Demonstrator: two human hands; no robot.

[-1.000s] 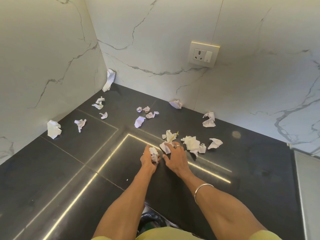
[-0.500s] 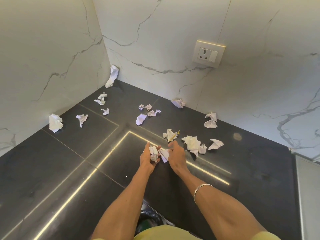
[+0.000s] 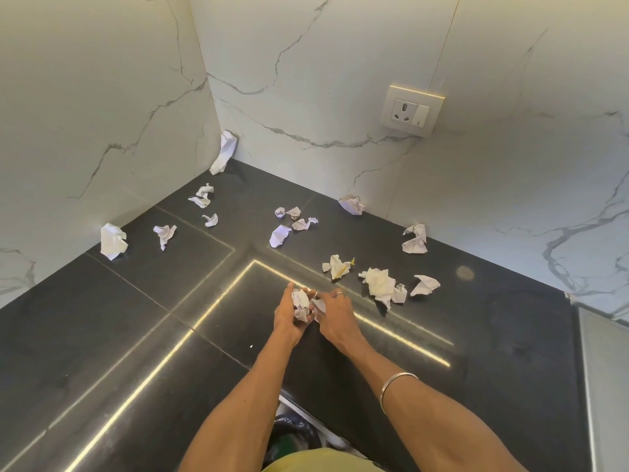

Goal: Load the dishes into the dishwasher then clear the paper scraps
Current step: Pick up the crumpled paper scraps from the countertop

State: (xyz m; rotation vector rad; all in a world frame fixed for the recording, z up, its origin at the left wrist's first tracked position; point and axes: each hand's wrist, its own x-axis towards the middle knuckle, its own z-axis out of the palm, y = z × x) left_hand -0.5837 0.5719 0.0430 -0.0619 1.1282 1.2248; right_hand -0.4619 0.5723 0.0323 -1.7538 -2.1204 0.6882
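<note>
Already, stage: the paper-clearing part is under way; no dishes or dishwasher show in this view, so whether the loading is finished cannot be told.
Left hand [image 3: 289, 318]: curled round a crumpled wad [image 3: 301, 305] of white paper, held just above the dark countertop [image 3: 136, 318].
Right hand [image 3: 335, 315]: close beside the left, pinching a smaller scrap [image 3: 319, 306] against the wad, apparently passing it over.
Gathered: only these pieces in the hands, as far as can be seen.
Left near the hands: a yellow-marked piece [image 3: 338, 267], a tissue clump [image 3: 383, 286] and a folded scrap [image 3: 424, 286].
Left farther back: a small cluster [image 3: 294, 221], a piece at the back wall [image 3: 352, 205], a pair on the right [image 3: 415, 239].
Left along the left wall: a tall corner piece [image 3: 224, 156], three little bits [image 3: 204, 202], a twisted scrap [image 3: 164, 234] and a larger ball [image 3: 113, 240].
Judgement: most of the scraps are yet to be picked up, so the clearing looks to be at an early stage.
</note>
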